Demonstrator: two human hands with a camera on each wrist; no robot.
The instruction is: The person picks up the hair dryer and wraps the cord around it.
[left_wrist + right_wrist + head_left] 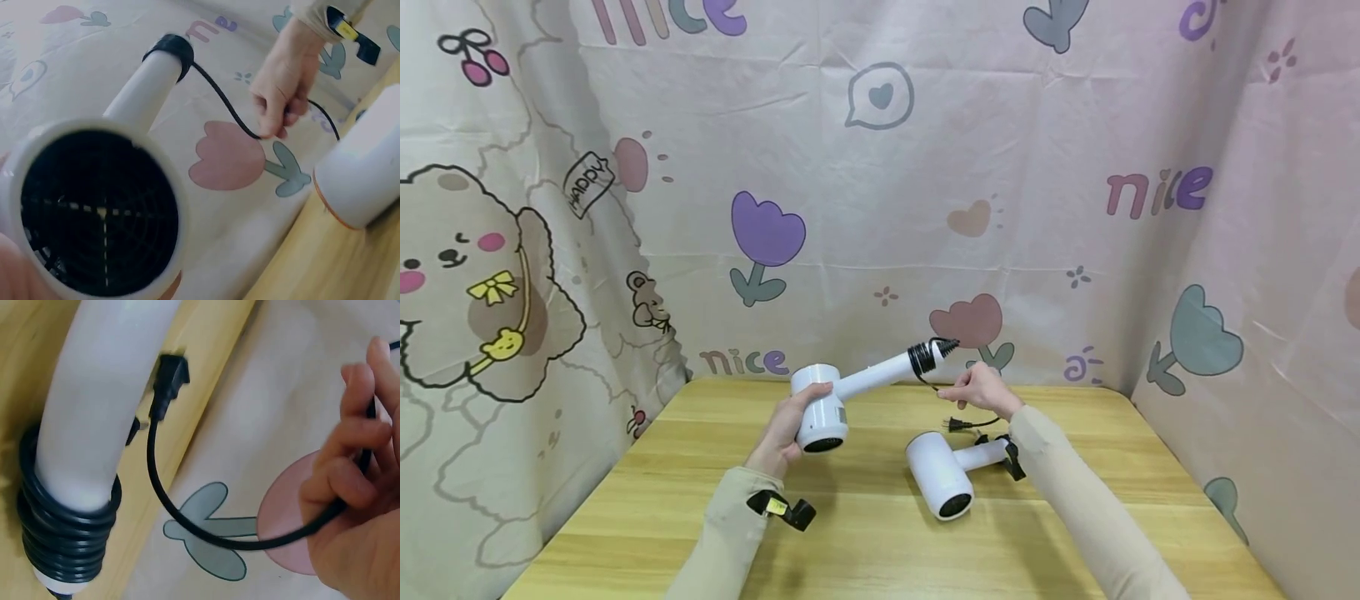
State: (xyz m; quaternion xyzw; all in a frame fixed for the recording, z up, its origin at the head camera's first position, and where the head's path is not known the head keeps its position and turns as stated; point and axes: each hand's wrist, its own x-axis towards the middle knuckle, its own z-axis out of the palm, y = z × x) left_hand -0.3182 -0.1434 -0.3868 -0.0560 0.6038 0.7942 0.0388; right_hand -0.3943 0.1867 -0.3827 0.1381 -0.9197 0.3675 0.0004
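My left hand (784, 432) grips the round body of a white hair dryer (872, 377), raised above the table with its handle tilted up to the right. Black cord (922, 358) is wound round the handle's end. A loose length of this cord (222, 100) runs to my right hand (983, 389), where thumb and fingertips pinch it. Past the hand, the cord curves down to a two-pin plug (170, 378) that hangs free. Below the right hand, a second white hair dryer (938, 477) lies on the table, its own cord (69, 544) coiled round its handle.
The wooden table (685, 492) spans the front, with a printed cloth (865, 208) hanging behind it and at both sides. Each sleeve carries a black wrist camera, one on the left cuff (781, 508). The second dryer lies right of the middle.
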